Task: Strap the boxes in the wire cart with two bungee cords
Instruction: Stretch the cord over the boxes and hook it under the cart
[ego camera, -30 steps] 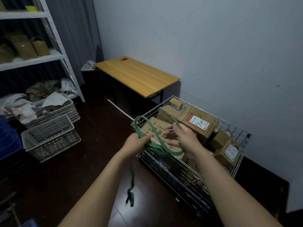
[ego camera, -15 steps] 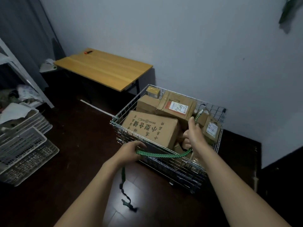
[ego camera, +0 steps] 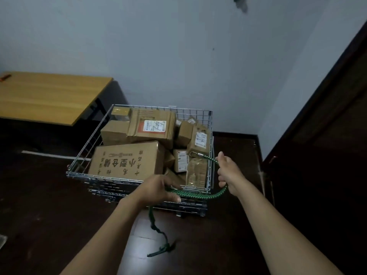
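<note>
Slack is the nearest hazard: below the left hand (ego camera: pixel 158 190) the cord (ego camera: pixel 195 194) drops to the dark glossy floor (ego camera: pixel 49 225), where its free end lies in a loose tangle that could, I judge, catch underfoot or snag on the cart's lower wires when pulled. That hand is closed around the cord just in front of the cart (ego camera: pixel 139 181); from it the flat, green, dark-flecked woven band runs rightward to the right hand (ego camera: pixel 228 173), also clamped on it, fist shut. Just beyond that fist the band ends in a metal hook (ego camera: pixel 195 155), hovering over the cart's right side and apparently not yet caught on any wire. If stretched before the hook seats, the elastic could snap back toward the hands; a hook on thin wire may also slip sideways. Beyond both hands sits the cart, a silvery square-grid basket, filled with boxes (ego camera: pixel 127 161) of matte brown cardboard, some taped and labelled, stacked unevenly and tilted, so a single strap might slide off an edge. Far left of the hands stands a smooth wooden table (ego camera: pixel 49 96).
</note>
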